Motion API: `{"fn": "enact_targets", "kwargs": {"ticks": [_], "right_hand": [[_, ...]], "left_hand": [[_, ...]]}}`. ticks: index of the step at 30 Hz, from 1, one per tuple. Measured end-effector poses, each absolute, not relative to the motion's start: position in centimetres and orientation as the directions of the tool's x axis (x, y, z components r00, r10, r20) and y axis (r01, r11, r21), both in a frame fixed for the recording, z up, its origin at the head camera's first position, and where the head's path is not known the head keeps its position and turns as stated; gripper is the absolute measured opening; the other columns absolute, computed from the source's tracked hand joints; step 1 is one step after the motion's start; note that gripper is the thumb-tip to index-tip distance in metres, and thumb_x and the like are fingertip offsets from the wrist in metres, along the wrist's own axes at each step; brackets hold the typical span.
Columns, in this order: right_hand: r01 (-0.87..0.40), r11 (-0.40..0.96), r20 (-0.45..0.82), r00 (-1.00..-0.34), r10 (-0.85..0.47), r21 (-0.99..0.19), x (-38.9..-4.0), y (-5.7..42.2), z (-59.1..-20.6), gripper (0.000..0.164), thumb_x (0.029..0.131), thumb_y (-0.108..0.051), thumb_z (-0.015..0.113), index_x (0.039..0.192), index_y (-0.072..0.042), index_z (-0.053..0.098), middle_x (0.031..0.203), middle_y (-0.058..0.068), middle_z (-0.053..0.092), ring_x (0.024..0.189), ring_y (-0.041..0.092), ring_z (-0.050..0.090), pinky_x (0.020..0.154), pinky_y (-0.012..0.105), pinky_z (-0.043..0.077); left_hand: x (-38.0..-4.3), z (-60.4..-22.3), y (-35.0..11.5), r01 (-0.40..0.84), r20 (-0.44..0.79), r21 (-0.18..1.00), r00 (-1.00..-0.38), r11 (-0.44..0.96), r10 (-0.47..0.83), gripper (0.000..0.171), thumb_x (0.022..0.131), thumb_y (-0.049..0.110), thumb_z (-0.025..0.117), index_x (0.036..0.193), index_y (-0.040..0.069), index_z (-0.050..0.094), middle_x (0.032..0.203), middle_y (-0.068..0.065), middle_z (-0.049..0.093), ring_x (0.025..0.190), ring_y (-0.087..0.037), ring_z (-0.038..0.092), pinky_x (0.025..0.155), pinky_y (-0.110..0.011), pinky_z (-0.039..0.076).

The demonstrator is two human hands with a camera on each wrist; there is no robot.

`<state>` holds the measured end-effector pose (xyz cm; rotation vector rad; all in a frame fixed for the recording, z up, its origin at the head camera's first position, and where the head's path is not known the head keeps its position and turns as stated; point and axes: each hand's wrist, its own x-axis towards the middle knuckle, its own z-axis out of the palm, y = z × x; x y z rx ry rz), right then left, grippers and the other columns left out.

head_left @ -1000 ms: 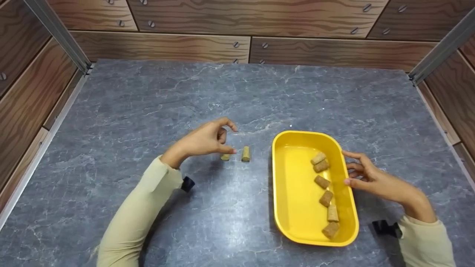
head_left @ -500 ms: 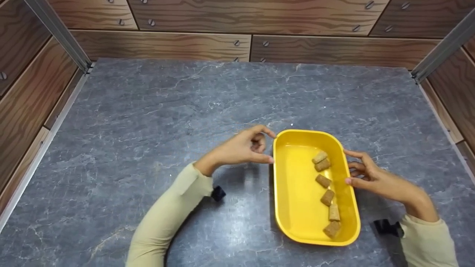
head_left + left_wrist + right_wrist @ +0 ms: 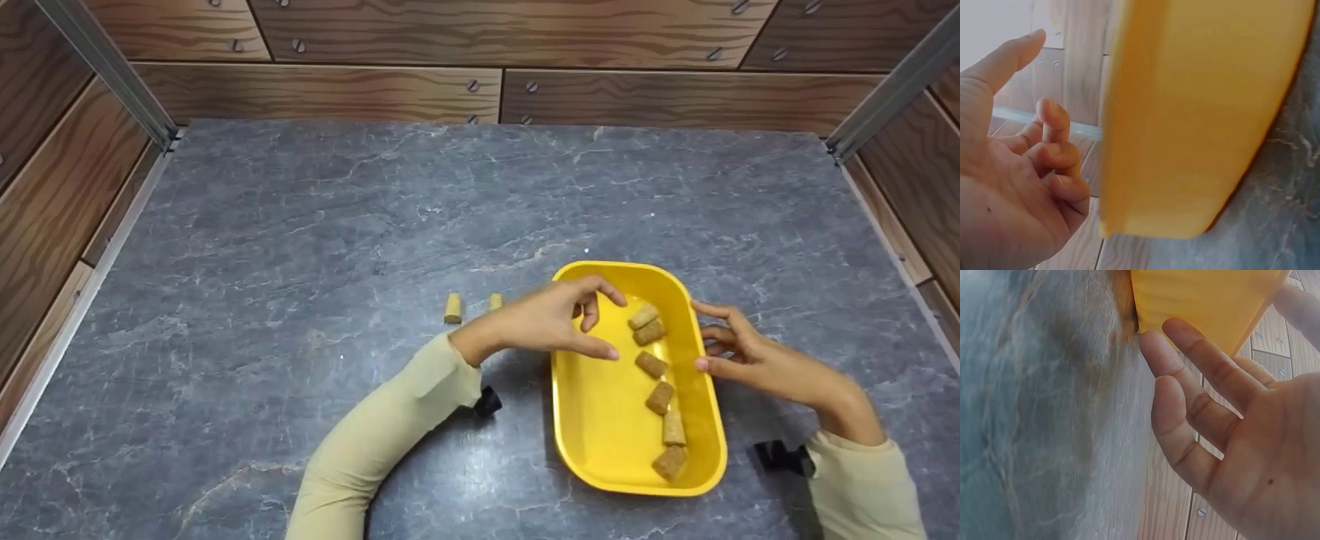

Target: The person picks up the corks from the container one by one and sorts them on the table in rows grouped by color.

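Observation:
The yellow plastic bin (image 3: 637,491) stands on the table to the right, with several brown cork stoppers (image 3: 660,397) along its right side. Above the bin's far half reaches my left hand (image 3: 559,315), thumb and index finger spread apart with nothing between them. In the left wrist view its other fingers bend loosely beside the bin's outer wall (image 3: 1207,124). My right hand (image 3: 757,356) touches the right wall from outside, fingers slightly bent. Two lighter corks stay on the table left of the bin: one stands free (image 3: 453,308), the other cork (image 3: 495,301) is partly hidden behind my left wrist.
A grey marble-patterned table (image 3: 337,210) carries everything. Wood-patterned panels (image 3: 390,94) close off the back and both sides, with metal posts (image 3: 112,75) at the far corners.
My left hand has moved right, from beside the two loose corks, past the bin's left rim, to over its inside. The right hand and the corks in the bin have stayed put.

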<state>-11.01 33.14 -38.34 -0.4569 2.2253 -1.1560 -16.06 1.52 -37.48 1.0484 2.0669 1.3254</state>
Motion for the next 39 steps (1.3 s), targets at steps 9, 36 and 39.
{"fn": "enact_targets", "kwargs": {"ticks": [9, 36, 39], "right_hand": [[-0.042, 0.578, -0.335, -0.779, -0.529, -0.815, -11.0, 33.0, -38.6, 0.069, 0.100, -0.017, 0.051, 0.150, -0.007, 0.004, 0.139, 0.036, 0.042, 0.108, -0.009, 0.054, 0.085, 0.020, 0.050], [-0.038, 0.563, -0.335, -0.769, -0.544, -0.826, -11.1, 33.1, -38.6, 0.069, 0.101, -0.016, 0.050, 0.150, -0.009, 0.002, 0.141, 0.036, 0.038, 0.108, -0.009, 0.055, 0.086, 0.021, 0.051], [-0.027, 0.551, -0.335, -0.769, -0.545, -0.834, -11.1, 33.0, -38.7, 0.069, 0.101, -0.015, 0.050, 0.150, -0.009, 0.002, 0.141, 0.037, 0.038, 0.109, -0.009, 0.055, 0.086, 0.022, 0.051]], "left_hand": [[-15.8, -37.7, 4.7, 0.446, -0.090, 0.785, -0.606, 0.431, 0.790, 0.058, 0.079, 0.043, 0.078, 0.126, 0.019, 0.054, 0.081, 0.005, 0.056, 0.065, -0.003, 0.045, 0.058, -0.015, 0.036], [-15.6, -40.1, 9.4, 0.505, -0.322, 0.617, -0.538, 0.604, 0.779, 0.049, 0.073, 0.050, 0.080, 0.117, 0.037, 0.060, 0.111, 0.023, 0.062, 0.098, 0.002, 0.056, 0.078, -0.017, 0.041], [-15.5, -40.3, 9.5, 0.544, -0.330, 0.581, -0.524, 0.606, 0.786, 0.050, 0.074, 0.050, 0.079, 0.119, 0.039, 0.060, 0.123, 0.024, 0.057, 0.106, 0.000, 0.055, 0.082, -0.019, 0.041]]}}
